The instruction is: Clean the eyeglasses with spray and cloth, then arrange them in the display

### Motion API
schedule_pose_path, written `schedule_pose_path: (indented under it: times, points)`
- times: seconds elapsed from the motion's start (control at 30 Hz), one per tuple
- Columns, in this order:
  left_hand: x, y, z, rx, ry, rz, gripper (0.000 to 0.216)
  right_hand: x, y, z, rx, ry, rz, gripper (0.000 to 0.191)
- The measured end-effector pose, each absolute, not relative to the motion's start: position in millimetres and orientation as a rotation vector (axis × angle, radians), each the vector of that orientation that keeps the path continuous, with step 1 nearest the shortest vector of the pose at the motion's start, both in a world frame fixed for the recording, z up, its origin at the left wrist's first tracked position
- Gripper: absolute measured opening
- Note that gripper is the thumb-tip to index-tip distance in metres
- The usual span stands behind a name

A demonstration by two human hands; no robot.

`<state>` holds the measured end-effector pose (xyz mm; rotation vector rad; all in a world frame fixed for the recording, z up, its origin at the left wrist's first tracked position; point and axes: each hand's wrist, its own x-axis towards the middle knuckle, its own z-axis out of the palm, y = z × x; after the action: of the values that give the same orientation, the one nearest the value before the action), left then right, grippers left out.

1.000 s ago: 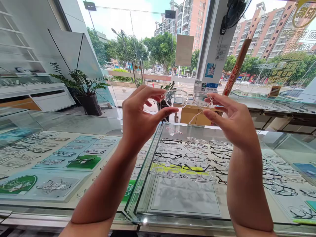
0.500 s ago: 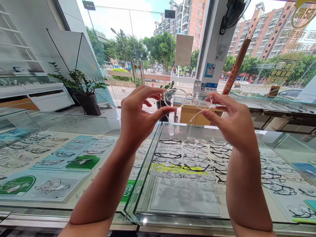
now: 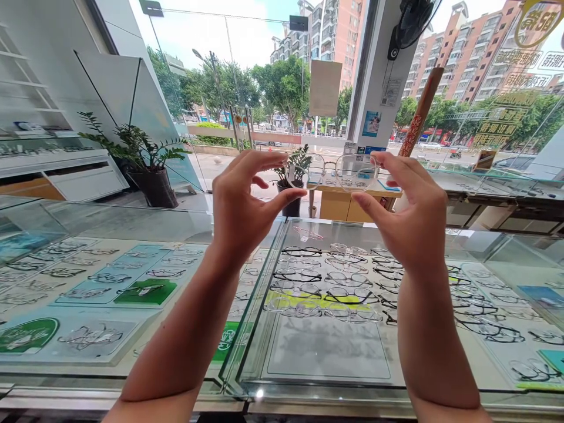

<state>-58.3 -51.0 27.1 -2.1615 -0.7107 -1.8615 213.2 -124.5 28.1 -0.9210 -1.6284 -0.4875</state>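
I hold a pair of clear-framed glasses point(image 3: 331, 171) up at eye level above a glass display counter point(image 3: 308, 235). My left hand point(image 3: 247, 202) pinches the left end of the frame between thumb and fingers. My right hand point(image 3: 409, 205) grips the right end the same way. The temples now look folded in behind the lenses. Below my hands, rows of spectacle frames point(image 3: 335, 282) lie under the counter glass.
A second showcase point(image 3: 88, 276) with more frames on green and blue cards lies to the left. A potted plant point(image 3: 145, 158) stands on the floor by the window. Another small plant point(image 3: 293, 176), a pillar with a fan point(image 3: 414, 20) and a wooden stand sit beyond.
The glasses' temples, hanging open below the lenses a second ago, have closed in. Both hands rose slightly and the view shifted a little to the right.
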Motion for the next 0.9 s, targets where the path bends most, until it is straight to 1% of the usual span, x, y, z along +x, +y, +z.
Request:
schedule_pose_path:
  times: [0.17,0.4,0.53,0.7,0.9]
  points:
    - [-54.1,-47.0,24.8,-2.084,-0.664,-1.882,0.059,211.5,-119.3,25.3,-0.938,-1.627,-0.578,0.057]
    - [-47.9,-48.5,23.0,-2.062,-0.697,-1.905,0.057,208.8,-124.3,29.1,-1.015,-1.624,-0.602,0.057]
    - [-43.6,-50.3,21.1,-2.041,-0.716,-1.911,0.058,210.8,-119.6,28.4,-1.025,-1.636,-0.560,0.059]
    - [-39.4,-55.6,18.5,-2.023,-0.738,-1.902,0.059,216.3,-112.5,25.5,-1.018,-1.643,-0.474,0.057]
    - [-39.1,-60.8,17.2,-2.060,-0.694,-1.907,0.063,220.0,-109.2,24.4,-1.012,-1.651,-0.437,0.061]
